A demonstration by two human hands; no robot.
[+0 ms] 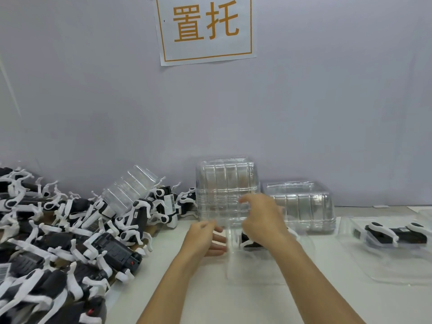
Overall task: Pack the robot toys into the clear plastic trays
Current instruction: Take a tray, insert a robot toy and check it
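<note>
**Fingers on a clear tray at centre frame**

The fingers (216, 239) of the left hand (203, 237) curl round the left edge of a clear plastic tray (257, 265) lying on the white table (210, 300), grasping it. The right hand (261, 218) arches over the tray's far end, its fingers bent and pinching clear plastic where the tray meets the stack behind; which piece they grip I cannot tell. A black-and-white robot toy (251, 240) sits in the tray, mostly hidden under the right hand.

At lower left, a heap of robot toys (58, 242) covers the table, reaching up to the middle left of the frame. At right, a packed tray (385, 253) holds another toy (395, 235).

Farther back, at centre, a tall stack of empty trays (226, 190) stands, with a lower stack (301, 206) just to its right. One loose tray (131, 190) leans tilted on the heap.

On the grey wall (93, 90), at upper centre, hangs a white sign (205, 29) with orange characters.
</note>
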